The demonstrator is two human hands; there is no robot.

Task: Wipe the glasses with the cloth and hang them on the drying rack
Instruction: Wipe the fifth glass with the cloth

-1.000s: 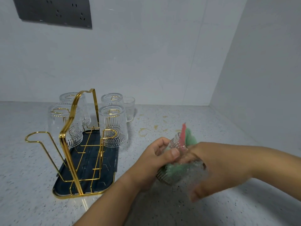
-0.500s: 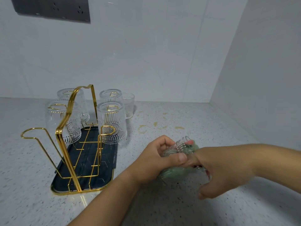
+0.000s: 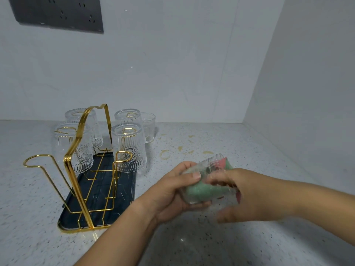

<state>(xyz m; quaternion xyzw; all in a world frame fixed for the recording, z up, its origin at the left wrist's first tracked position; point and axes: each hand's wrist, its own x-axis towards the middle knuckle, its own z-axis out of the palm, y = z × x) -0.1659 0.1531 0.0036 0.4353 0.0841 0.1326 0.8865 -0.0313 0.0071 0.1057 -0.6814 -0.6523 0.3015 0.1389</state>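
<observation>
A glass (image 3: 201,169) was held on its side above the counter (image 3: 249,242), right of the rack (image 3: 76,162) and apart from it. It was gripped by the left hand (image 3: 172,192), thumb over the top and fingers curled beneath. A green and pink cloth (image 3: 199,191) was stuffed inside it, with one end showing past the far end of the glass. The right hand (image 3: 249,196) was set at the glass's near end, its fingers (image 3: 217,178) laid against the cloth and its thumb spread below; it was blurred, so its grip could not be told. Four glasses (image 3: 128,148) were hung upside down on the gold rack, which was stood on a dark tray (image 3: 123,191). A lone glass (image 3: 148,125) was stood upright behind the rack, near the wall. Brown stains (image 3: 165,154) were seen on the counter beyond the hands. A dark socket plate (image 3: 57,14) was fixed high on the wall.
</observation>
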